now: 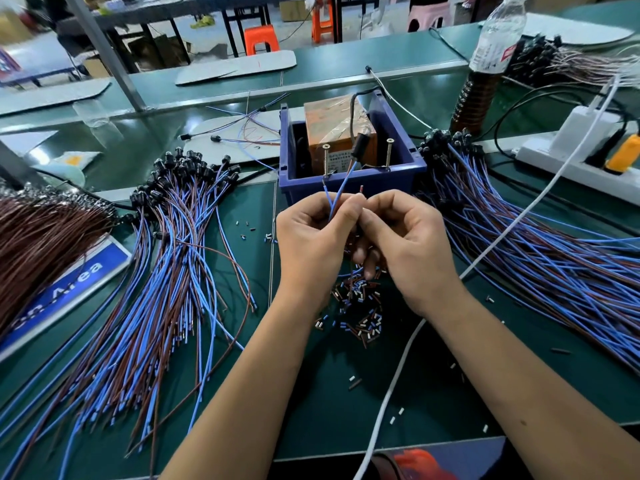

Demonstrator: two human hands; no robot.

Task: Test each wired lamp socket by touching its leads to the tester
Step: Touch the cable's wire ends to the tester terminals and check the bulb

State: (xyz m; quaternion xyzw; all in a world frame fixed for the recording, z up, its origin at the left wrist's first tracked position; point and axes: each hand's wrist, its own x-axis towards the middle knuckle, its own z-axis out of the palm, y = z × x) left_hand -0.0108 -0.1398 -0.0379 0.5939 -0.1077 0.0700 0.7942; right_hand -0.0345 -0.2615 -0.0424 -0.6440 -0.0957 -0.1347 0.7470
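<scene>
A black lamp socket (358,144) stands above my hands on blue and brown leads, just in front of the tester. The tester is an orange block (337,123) in a blue bin (401,133), with two upright screws (326,160) at the bin's front. My left hand (311,237) pinches the blue leads (334,199) just below the bin. My right hand (408,237) pinches a brown lead whose tip (361,187) pokes up between the hands. The second screw (390,152) stands to the right of the socket.
Piles of wired sockets lie left (166,254) and right (540,244) of the bin. Cut wire bits (360,306) litter the green mat below my hands. A white cable (485,261) crosses to a power strip (571,157). A water bottle (498,32) stands behind.
</scene>
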